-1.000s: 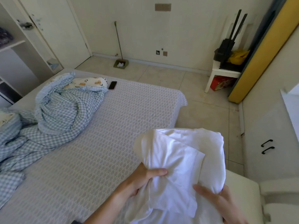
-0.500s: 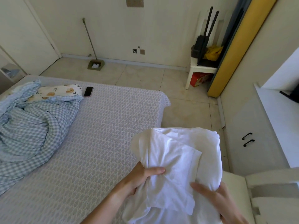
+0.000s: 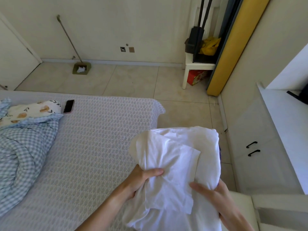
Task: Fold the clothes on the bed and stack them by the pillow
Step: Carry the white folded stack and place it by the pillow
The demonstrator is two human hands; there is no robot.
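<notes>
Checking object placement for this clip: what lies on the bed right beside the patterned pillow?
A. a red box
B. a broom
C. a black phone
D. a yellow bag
C: the black phone lies flat on the bed cover, just right of the patterned pillow.

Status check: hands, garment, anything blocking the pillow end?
Left hand and right hand both grip the white garment, held up, not stacked. Checked quilt bunched against the pillow; phone beside it.
</notes>
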